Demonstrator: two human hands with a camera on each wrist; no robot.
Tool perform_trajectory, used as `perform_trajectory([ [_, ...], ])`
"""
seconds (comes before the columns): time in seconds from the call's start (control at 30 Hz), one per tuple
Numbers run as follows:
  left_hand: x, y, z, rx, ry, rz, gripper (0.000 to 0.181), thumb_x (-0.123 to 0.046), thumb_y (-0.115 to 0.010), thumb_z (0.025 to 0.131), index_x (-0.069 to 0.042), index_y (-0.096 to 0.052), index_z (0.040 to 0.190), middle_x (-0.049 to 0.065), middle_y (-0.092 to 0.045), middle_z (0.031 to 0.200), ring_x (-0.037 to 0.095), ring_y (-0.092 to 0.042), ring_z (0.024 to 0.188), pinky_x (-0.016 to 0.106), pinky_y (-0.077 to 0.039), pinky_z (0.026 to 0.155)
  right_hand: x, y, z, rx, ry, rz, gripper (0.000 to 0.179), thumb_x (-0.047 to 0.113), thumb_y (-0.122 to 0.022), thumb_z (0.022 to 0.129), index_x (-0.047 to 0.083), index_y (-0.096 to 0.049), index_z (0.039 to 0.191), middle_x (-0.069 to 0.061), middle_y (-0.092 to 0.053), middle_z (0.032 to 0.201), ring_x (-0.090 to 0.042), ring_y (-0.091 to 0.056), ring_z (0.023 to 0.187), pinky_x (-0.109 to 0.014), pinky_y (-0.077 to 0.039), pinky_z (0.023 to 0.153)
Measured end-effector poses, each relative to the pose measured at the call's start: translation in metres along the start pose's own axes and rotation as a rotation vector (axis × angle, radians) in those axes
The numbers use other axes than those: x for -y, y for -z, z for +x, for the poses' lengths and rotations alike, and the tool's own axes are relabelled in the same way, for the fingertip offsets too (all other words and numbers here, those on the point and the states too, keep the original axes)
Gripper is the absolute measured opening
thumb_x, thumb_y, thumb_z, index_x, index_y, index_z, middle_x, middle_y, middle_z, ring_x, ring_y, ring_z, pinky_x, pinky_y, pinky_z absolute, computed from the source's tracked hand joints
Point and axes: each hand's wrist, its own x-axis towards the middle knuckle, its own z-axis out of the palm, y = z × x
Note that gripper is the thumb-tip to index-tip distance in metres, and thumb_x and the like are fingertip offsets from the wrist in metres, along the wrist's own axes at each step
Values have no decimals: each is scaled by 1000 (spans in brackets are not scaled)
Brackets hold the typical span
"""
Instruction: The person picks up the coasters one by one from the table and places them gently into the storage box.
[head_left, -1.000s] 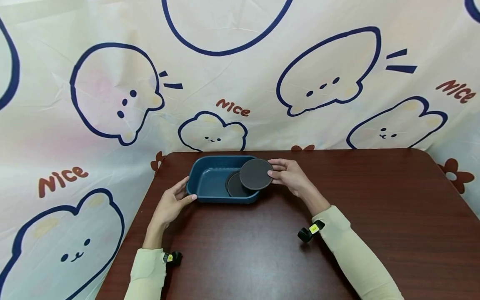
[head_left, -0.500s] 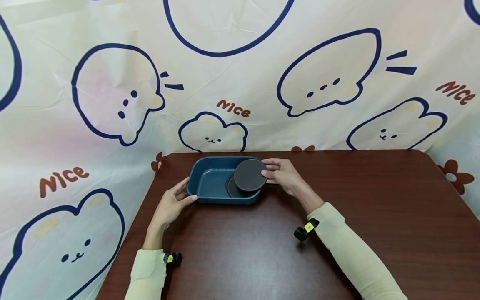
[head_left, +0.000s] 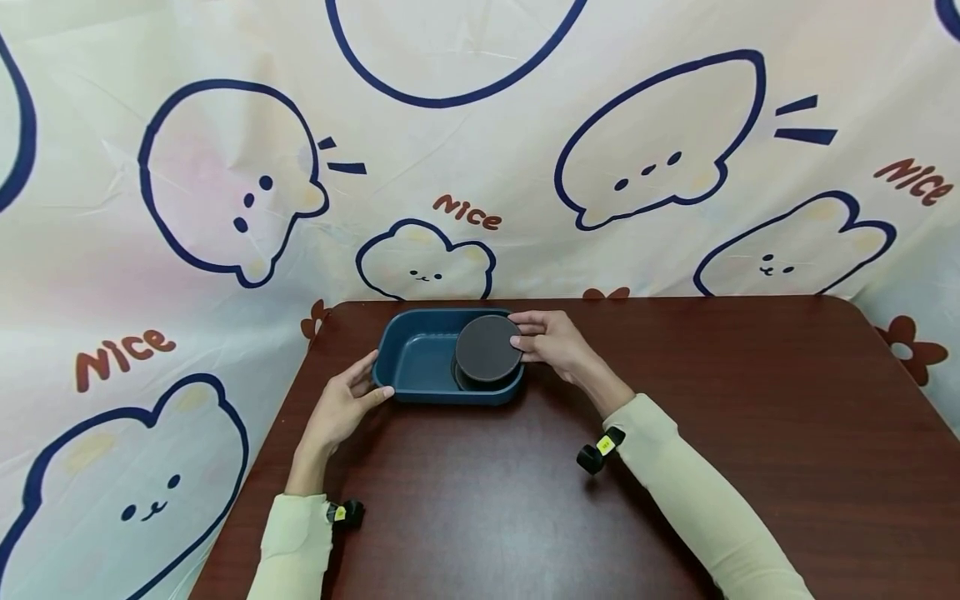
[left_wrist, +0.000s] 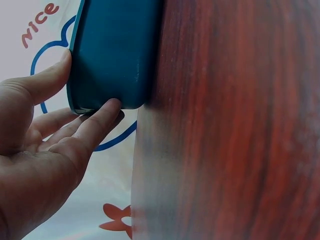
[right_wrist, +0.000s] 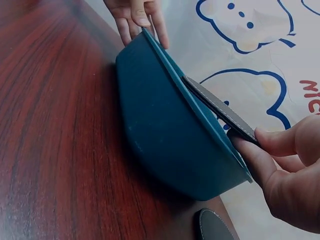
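A dark blue rectangular basin (head_left: 416, 362) stands toward the back of the table. My left hand (head_left: 340, 408) holds its left end, thumb at the rim and fingers along the outer wall. My right hand (head_left: 553, 342) pinches a round dark grey coaster (head_left: 487, 347) by its right edge, above the right end of the basin. In the right wrist view the coaster (right_wrist: 220, 106) shows a stitched edge and slants over the rim. Beneath it in the basin lies another dark disc (head_left: 461, 379), mostly hidden by the held coaster.
In the right wrist view a further dark round piece with stitching (right_wrist: 215, 226) lies on the table beside the basin. The brown wooden table (head_left: 480, 500) ends at a patterned cloth (head_left: 525, 167) behind and on the left.
My right hand has moved left with the coaster, which now covers most of the disc in the basin. My left hand and the basin have stayed in place.
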Motion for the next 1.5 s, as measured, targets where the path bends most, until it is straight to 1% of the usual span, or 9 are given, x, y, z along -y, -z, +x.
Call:
perform_trajectory([
  [0.23, 1, 1, 1, -6, 3, 12, 78, -18, -73, 105, -14, -31, 171, 22, -45, 168, 39, -52, 150, 53, -50, 113, 1, -5, 1, 8, 21, -56, 51, 1, -67, 104, 5, -57, 154, -25, -57, 155, -34, -70, 129, -37, -65, 93],
  [0.6, 1, 1, 1, -2, -2, 6, 77, -15, -72, 105, -13, -31, 170, 22, -44, 168, 40, -52, 150, 52, -51, 113, 6, -16, -2, -6, 35, -159, 46, 1, -66, 105, 5, -60, 151, -24, -61, 151, -34, -72, 124, -40, -65, 95],
  [0.77, -1, 1, 0, 0, 4, -5, 77, -16, -72, 105, -14, -31, 171, 22, -43, 169, 40, -50, 151, 53, -49, 114, 12, -18, -4, 25, 64, -350, 46, 5, -64, 107, 6, -59, 153, -22, -62, 151, -33, -71, 127, -42, -63, 100],
  [0.9, 1, 0, 0, 0, 5, -2, 78, -18, -72, 105, -15, -31, 171, 22, -43, 169, 40, -50, 151, 54, -49, 114, 18, -17, -9, 34, 144, -572, 47, 12, -63, 109, 7, -57, 155, -17, -64, 152, -33, -67, 135, -47, -59, 108],
  [0.97, 2, 0, 0, -1, 2, 4, 78, -18, -72, 105, -14, -31, 171, 23, -43, 169, 41, -50, 151, 54, -49, 114, 21, -15, -13, 22, 187, -623, 47, 13, -64, 109, 7, -57, 155, -16, -64, 152, -33, -64, 138, -50, -56, 111],
  [1.1, 3, 0, 0, -4, -6, 4, 78, -17, -72, 105, -14, -31, 171, 23, -43, 168, 42, -50, 151, 53, -50, 113, 19, -1, -19, -9, 239, -551, 49, 13, -66, 107, 5, -56, 155, -18, -65, 151, -34, -66, 138, -52, -56, 111],
  [1.27, 2, 1, 0, -6, -9, 6, 77, -17, -72, 105, -14, -31, 171, 21, -44, 169, 40, -51, 151, 53, -50, 114, 3, 26, -21, -74, 246, -433, 53, 15, -70, 106, 7, -55, 156, -18, -62, 154, -34, -65, 139, -51, -56, 111],
  [1.37, 3, 0, 0, -6, -11, 12, 77, -17, -72, 105, -13, -31, 171, 21, -44, 168, 40, -51, 151, 53, -50, 114, -10, 43, -22, -105, 230, -443, 58, 21, -71, 106, 10, -52, 159, -15, -59, 158, -34, -61, 143, -53, -56, 111],
  [1.5, 4, 0, 1, -5, -11, 10, 77, -17, -71, 105, -13, -31, 171, 22, -44, 168, 41, -51, 151, 53, -50, 114, -25, 62, -22, -111, 219, -514, 66, 27, -73, 105, 10, -47, 163, -17, -55, 161, -38, -58, 146, -57, -54, 112],
])
